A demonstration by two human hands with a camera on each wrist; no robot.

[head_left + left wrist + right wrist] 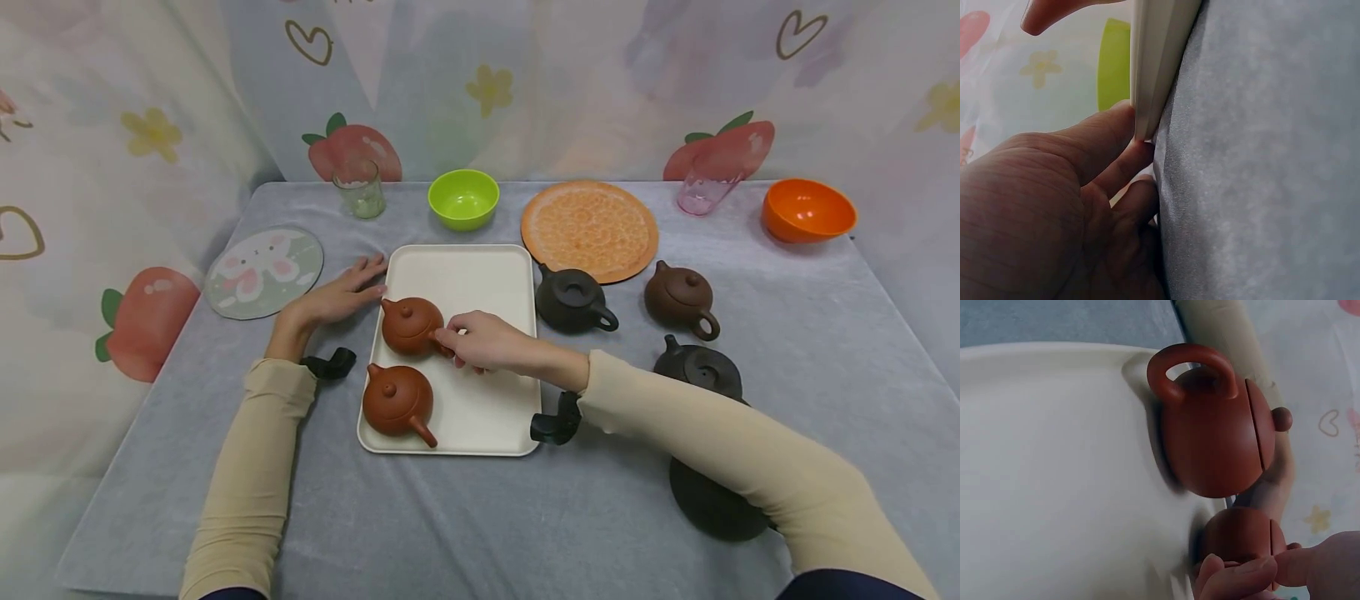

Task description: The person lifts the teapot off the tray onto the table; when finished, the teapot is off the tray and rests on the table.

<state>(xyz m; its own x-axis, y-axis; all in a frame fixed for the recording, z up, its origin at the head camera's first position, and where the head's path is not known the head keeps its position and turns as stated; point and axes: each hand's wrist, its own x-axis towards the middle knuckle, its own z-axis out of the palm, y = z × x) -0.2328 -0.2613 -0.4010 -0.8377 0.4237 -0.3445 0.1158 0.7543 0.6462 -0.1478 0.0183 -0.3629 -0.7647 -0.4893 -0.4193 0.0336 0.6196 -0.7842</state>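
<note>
A reddish-brown teapot point(408, 325) stands at the left side of a cream tray point(480, 279). My right hand point(487, 340) pinches that teapot's handle between thumb and fingers. In the right wrist view, the same teapot point(1235, 531) shows just beyond the fingertips. A second reddish-brown teapot point(396, 400) sits nearer the front on the tray, its handle pointing to the front right. Along the tray's left edge, my left hand point(337, 296) lies with fingers extended. The left wrist view shows its thumb point(1107, 134) touching the tray's side wall point(1154, 69).
Right of the tray stand a black teapot point(572, 304), a dark brown teapot point(678, 293) and another black teapot point(697, 367); the right sleeve partly covers a dark round thing point(708, 500). Behind are a green bowl point(463, 200), orange bowl point(808, 212), two glasses and a round orange mat point(588, 229).
</note>
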